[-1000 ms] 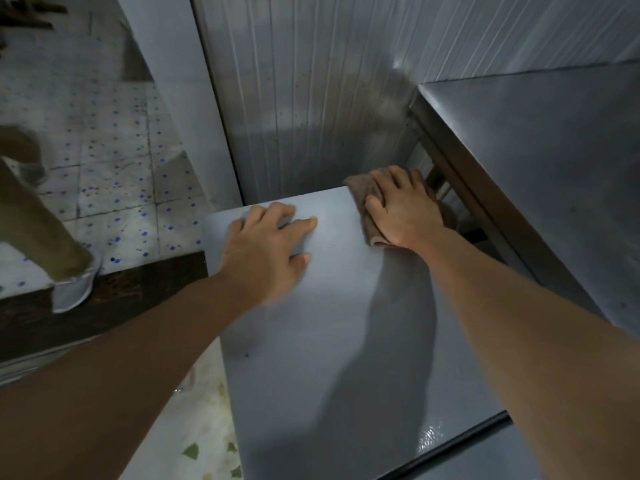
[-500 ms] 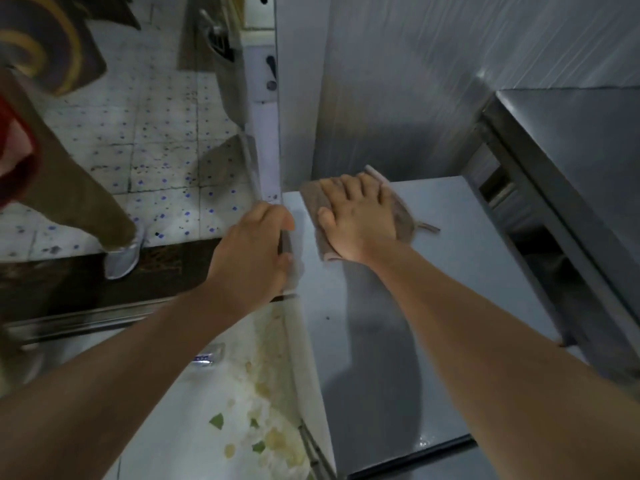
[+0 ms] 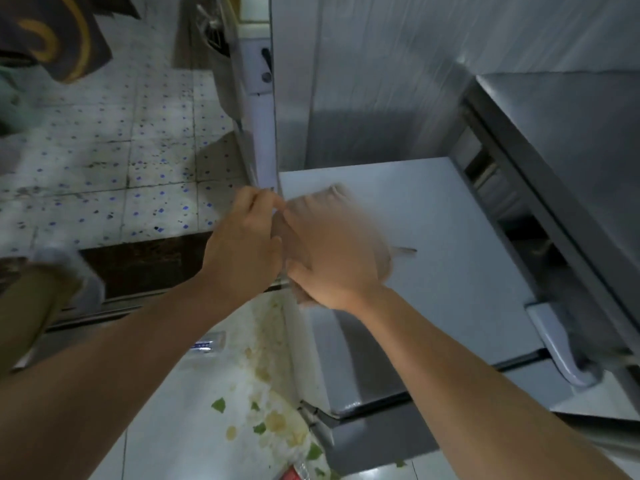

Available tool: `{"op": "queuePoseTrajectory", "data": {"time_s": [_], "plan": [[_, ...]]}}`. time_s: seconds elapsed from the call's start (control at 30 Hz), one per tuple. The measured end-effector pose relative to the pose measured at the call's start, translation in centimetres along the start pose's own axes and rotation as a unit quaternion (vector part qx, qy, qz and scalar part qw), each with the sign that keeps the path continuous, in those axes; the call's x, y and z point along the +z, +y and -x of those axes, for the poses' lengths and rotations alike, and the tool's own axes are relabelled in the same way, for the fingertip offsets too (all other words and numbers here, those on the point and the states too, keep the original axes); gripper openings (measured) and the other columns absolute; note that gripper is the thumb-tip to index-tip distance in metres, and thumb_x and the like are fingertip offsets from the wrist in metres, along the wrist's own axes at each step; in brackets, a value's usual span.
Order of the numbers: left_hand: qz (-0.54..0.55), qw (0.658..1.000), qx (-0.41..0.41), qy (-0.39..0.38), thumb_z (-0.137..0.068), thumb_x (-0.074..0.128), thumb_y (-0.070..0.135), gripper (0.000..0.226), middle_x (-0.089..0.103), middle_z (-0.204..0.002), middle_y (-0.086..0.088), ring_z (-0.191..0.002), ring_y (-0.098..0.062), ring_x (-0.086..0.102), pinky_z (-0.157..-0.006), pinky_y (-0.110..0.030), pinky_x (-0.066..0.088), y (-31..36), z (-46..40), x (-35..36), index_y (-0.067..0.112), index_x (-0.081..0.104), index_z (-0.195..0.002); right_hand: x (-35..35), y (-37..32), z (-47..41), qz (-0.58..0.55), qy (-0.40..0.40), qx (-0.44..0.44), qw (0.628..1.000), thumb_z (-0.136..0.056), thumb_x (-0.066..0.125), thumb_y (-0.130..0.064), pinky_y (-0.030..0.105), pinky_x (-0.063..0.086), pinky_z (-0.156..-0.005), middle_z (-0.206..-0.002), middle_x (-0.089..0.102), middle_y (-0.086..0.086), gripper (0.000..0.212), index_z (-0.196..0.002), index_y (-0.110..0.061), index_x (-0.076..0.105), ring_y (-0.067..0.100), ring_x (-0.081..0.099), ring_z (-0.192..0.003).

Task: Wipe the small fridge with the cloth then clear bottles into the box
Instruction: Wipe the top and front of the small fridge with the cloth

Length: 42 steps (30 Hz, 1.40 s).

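I read this as a working kitchen, likely commercial. Ribbed steel wall (image 3: pixel 381 81) at 12 o'clock, steel counter (image 3: pixel 571 140) at 2, speckled floor tiles (image 3: pixel 114 161) at 10, food scraps (image 3: pixel 273 420) at 6.

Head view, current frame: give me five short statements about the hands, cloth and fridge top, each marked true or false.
1. The right hand is on the brownish cloth at the left edge of the white small fridge top. True.
2. The left hand lies flat in the middle of the fridge top. False: it is at the fridge's left edge, fingers curled.
3. Green and yellowish food scraps lie on the light floor beside the fridge. True.
4. A cardboard box sits on the fridge top. False: only the cloth and hand are there.
5. The floor past the fridge is plain dark wood. False: the white tiled floor has blue specks.
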<state>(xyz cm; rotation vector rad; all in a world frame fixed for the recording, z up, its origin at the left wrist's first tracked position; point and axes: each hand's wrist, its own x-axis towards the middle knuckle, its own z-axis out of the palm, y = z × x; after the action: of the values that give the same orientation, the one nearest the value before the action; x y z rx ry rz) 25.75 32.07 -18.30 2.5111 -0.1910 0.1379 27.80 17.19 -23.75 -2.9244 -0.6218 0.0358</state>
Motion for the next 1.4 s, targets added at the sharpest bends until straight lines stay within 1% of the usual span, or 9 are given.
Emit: {"op": "queuePoseTrajectory", "data": {"time_s": [0.13,0.23,0.33,0.47,0.7,0.8,0.97,1.13,1.4], "plan": [[-0.007,0.999,0.039,-0.022,-0.073,0.061,-0.008,0.039,0.051,-0.121,-0.014,-0.109,-0.033,0.049,-0.091,-0.041,0.042,2.0,1.0,1.4,0.002,0.058,-0.111,-1.9,8.1,2.9,0.04,-0.003,0.121,0.992,-0.089,0.014,-0.066,0.05,0.003,-0.118,-0.161,0.001,-0.003,0.068,-0.15,-0.037,0.005,0.026,-0.004,-0.147],[-0.01,0.996,0.077,-0.045,-0.07,0.06,-0.01,0.039,0.056,-0.118,-0.017,-0.103,-0.038,0.053,-0.086,-0.047,0.044,3.4,2.0,2.9,-0.002,0.06,-0.109,-3.2,15.2,6.1,0.071,-0.003,0.235,0.969,-0.093,0.016,-0.063,0.054,0.011,-0.117,-0.161,0.004,0.006,0.07,-0.152,-0.029,0.003,0.033,0.004,-0.146],[-0.014,0.997,0.06,-0.04,-0.072,0.056,-0.011,0.045,0.059,-0.119,-0.017,-0.109,-0.037,0.052,-0.092,-0.046,0.041,3.7,2.9,4.2,-0.002,0.058,-0.116,-3.1,15.8,7.9,0.026,-0.007,0.323,0.946,-0.094,0.02,-0.06,0.056,0.007,-0.116,-0.16,0.0,0.008,0.07,-0.152,-0.027,-0.001,0.036,0.002,-0.145],[0.022,0.999,-0.011,-0.042,-0.076,0.048,-0.016,0.057,0.052,-0.127,-0.017,-0.12,-0.031,0.044,-0.097,-0.026,0.032,3.7,3.9,4.4,0.004,0.05,-0.129,-1.8,8.4,9.4,0.03,-0.013,0.24,0.97,-0.093,0.009,-0.057,0.055,-0.006,-0.113,-0.16,-0.009,0.007,0.067,-0.151,-0.028,-0.007,0.037,-0.011,-0.145],[0.022,0.995,-0.076,-0.065,-0.082,0.048,-0.005,0.054,0.052,-0.132,-0.008,-0.124,-0.025,0.044,-0.104,-0.035,0.037,4.1,5.5,3.2,0.015,0.044,-0.133,-1.2,-2.0,14.0,-0.021,-0.006,0.092,0.996,-0.094,0.022,-0.053,0.05,-0.008,-0.116,-0.161,0.001,-0.001,0.061,-0.151,-0.032,0.014,0.029,-0.007,-0.147],[-0.014,0.995,-0.076,-0.063,-0.08,0.053,-0.001,0.053,0.053,-0.13,-0.011,-0.122,-0.029,0.046,-0.104,-0.042,0.038,5.3,6.8,3.5,0.016,0.047,-0.13,-1.3,-0.9,16.9,-0.021,-0.011,0.065,0.998,-0.092,0.022,-0.055,0.048,-0.004,-0.118,-0.161,0.003,-0.006,0.062,-0.15,-0.034,0.015,0.022,-0.006,-0.148],[-0.056,0.995,-0.051,-0.059,-0.073,0.054,-0.003,0.051,0.058,-0.126,-0.009,-0.117,-0.03,0.052,-0.102,-0.043,0.04,8.4,10.0,4.9,0.015,0.059,-0.121,-2.9,8.4,20.5,0.063,-0.044,0.137,0.988,-0.088,-0.002,-0.066,0.052,-0.003,-0.118,-0.158,-0.017,-0.004,0.07,-0.149,-0.032,-0.014,0.023,-0.015,-0.146],[-0.078,0.996,-0.034,-0.032,-0.076,0.064,0.003,0.039,0.054,-0.132,-0.006,-0.118,-0.033,0.047,-0.098,-0.049,0.041,10.4,14.3,6.5,0.012,0.064,-0.114,-4.1,13.0,20.6,0.087,-0.036,0.128,0.987,-0.092,0.009,-0.063,0.05,0.001,-0.117,-0.161,-0.001,0.003,0.073,-0.152,-0.023,-0.002,0.026,0.001,-0.147],[-0.023,0.998,-0.051,-0.029,-0.08,0.066,0.013,0.054,0.04,-0.145,0.001,-0.132,-0.024,0.03,-0.108,-0.046,0.033,9.7,17.8,7.4,0.016,0.05,-0.131,-2.6,10.6,23.8,0.049,0.004,0.132,0.99,-0.089,0.001,-0.06,0.048,-0.002,-0.119,-0.161,-0.001,0.003,0.073,-0.152,-0.024,0.001,0.028,-0.003,-0.147]]}}
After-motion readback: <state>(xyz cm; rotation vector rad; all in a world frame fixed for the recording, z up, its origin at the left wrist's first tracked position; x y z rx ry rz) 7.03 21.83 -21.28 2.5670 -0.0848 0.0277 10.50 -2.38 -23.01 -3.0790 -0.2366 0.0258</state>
